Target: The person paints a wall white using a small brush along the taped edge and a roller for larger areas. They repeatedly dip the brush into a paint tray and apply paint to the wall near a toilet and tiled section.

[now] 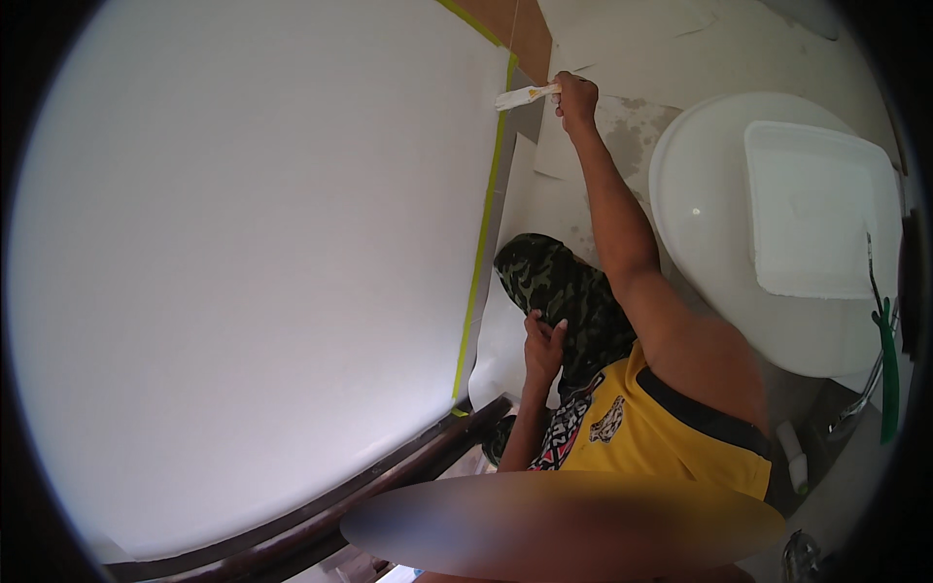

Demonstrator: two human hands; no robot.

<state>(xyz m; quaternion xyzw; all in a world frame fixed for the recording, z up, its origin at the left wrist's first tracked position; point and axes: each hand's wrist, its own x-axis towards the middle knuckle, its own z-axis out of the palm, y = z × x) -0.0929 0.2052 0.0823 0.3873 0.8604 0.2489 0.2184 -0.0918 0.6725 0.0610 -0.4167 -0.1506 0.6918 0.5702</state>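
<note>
My right hand (577, 98) is closed round the handle of a paintbrush (525, 97), its arm stretched far forward. The whitish bristles meet the wall's edge beside a strip of yellow-green masking tape (483, 233). To the left spreads a broad white wall surface (253, 253). My left hand (544, 345) rests at my camouflage trouser leg (573, 291), thumb and forefinger apart, with nothing visible in it; its other fingers are partly hidden.
At the right, a white paint tray (816, 209) sits on a white toilet lid (695, 262). A green-handled tool (888, 379) with a metal rod leans by the tray. Pale sheeting (622, 39) covers the floor. A dark rail (340, 510) runs along the wall's near edge.
</note>
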